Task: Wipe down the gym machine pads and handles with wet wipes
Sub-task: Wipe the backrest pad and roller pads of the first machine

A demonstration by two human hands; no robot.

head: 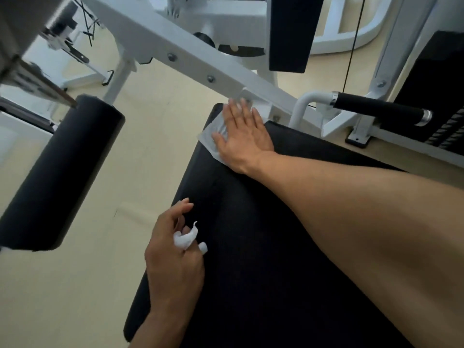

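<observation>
A long black seat pad [251, 247] of the gym machine runs from the bottom of the view up toward the white frame. My right hand [242, 136] lies flat with straight fingers on a white wet wipe [212, 129], pressing it onto the far left corner of the pad. My left hand [175, 252] hovers at the pad's near left edge, its fingers curled round a small crumpled white wipe [185, 238].
A black roller pad [60, 172] sticks out at the left. The white frame beam [190, 69] crosses above the seat pad. A black-gripped handle [379, 109] and the weight stack [437, 109] stand at the right, and an upright black pad [291, 31] stands behind. The floor [100, 272] is beige.
</observation>
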